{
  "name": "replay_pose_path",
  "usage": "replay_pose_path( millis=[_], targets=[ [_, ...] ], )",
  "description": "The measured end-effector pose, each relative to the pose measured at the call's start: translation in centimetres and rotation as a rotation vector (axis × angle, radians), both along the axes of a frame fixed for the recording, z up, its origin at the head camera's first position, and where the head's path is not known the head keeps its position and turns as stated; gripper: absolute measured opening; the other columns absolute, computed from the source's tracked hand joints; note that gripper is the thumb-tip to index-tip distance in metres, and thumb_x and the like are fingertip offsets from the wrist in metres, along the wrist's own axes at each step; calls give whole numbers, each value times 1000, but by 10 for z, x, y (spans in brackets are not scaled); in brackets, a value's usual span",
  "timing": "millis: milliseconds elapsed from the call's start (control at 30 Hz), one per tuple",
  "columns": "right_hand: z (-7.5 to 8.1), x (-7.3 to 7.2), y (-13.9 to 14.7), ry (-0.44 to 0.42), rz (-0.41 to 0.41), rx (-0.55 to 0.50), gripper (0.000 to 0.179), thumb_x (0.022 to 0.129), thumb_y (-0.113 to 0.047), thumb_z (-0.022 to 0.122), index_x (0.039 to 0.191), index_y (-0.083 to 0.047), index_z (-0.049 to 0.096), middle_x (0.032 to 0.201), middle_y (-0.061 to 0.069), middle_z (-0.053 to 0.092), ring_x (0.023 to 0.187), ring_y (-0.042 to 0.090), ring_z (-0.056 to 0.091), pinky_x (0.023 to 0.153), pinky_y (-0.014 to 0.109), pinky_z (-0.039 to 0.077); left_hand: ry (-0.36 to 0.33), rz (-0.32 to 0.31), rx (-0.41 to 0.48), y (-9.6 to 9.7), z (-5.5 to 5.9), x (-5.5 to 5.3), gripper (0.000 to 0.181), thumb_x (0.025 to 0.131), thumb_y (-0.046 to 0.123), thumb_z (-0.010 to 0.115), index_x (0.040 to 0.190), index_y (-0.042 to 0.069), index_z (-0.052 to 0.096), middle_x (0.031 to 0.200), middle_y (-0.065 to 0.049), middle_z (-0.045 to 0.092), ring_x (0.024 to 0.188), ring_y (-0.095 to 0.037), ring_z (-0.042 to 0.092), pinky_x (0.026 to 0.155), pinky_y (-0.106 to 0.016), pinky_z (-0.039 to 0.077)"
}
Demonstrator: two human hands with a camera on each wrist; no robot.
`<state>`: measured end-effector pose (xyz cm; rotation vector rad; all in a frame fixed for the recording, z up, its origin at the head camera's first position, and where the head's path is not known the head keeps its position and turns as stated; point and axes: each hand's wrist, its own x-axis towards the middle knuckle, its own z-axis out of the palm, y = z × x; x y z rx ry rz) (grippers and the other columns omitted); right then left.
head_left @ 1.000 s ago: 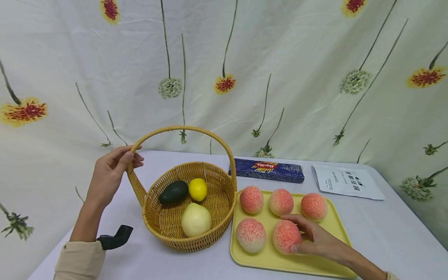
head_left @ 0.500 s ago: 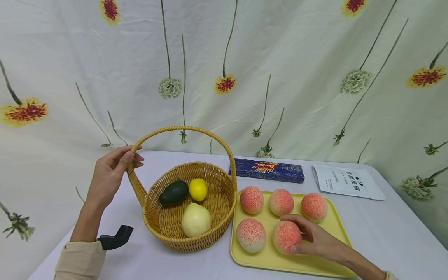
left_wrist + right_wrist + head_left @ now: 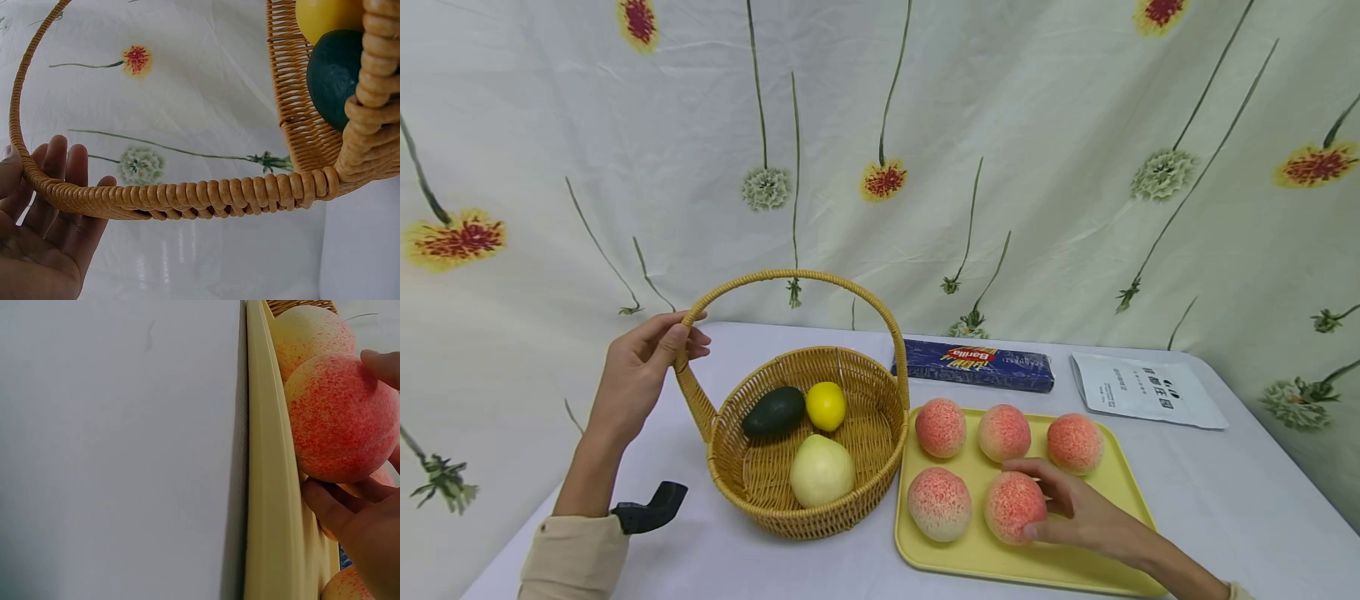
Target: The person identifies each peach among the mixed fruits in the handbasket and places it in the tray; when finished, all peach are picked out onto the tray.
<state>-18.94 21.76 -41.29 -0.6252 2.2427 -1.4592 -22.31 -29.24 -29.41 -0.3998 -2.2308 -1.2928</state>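
Note:
My left hand (image 3: 643, 358) holds the left side of the arched handle of a wicker basket (image 3: 820, 527), its thumb on the near side; the left wrist view shows the fingers behind the wrapped handle (image 3: 206, 197). Inside the basket lie a dark green avocado (image 3: 772, 412), a yellow lemon (image 3: 826, 406) and a pale yellow-green round fruit (image 3: 822, 472). With thumb and fingers on either side, my right hand (image 3: 1075, 512) grips a pink peach (image 3: 1011, 507) at the front of a yellow tray (image 3: 970, 565). In the right wrist view this peach (image 3: 344, 419) sits close to the tray's rim.
Several other peaches stand on the tray, one (image 3: 939, 504) just left of the gripped one. Behind the tray lie a blue Barilla pasta box (image 3: 977, 365) and a white pouch (image 3: 1146, 390). A flowered cloth (image 3: 1037, 125) hangs behind the white table (image 3: 1247, 508).

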Motion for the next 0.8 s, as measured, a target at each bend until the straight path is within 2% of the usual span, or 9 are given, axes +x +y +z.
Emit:
replay_pose_path(
  millis=[333,567,633,700,800],
  targets=[
    [1,4,7,51,50,-86,59,90,-9,64,142,-4,37,141,17,42,117,11,54,95,23,46,2,11,-15,-1,0,0,33,101,18,47,128,1,57,94,-1,66,86,-4,67,79,-12,51],
    [9,2,11,22,33,-108,55,94,-9,59,143,-6,35,148,20,36,122,2,50,96,22,45,3,14,1,-3,-2,2,33,101,17,47,128,-1,56,94,3,67,85,-4,67,78,-12,50],
    [12,1,11,22,19,-107,54,94,-9,58,143,-7,35,148,20,36,126,10,49,96,22,45,4,15,12,-3,-4,2,33,101,17,47,128,0,56,94,5,68,85,-4,67,79,-12,50],
    [14,1,11,29,4,-106,54,94,-10,58,143,-6,36,147,21,37,130,23,46,95,22,46,14,29,25,-3,-6,2,32,101,16,48,128,1,57,95,6,68,85,-4,67,79,-12,50],
    [16,1,10,70,-27,-103,54,93,-10,60,142,-5,38,144,20,41,130,41,42,95,22,47,81,135,33,0,-6,3,30,100,17,51,126,4,60,100,12,65,92,-2,64,80,-10,47]
  ],
)
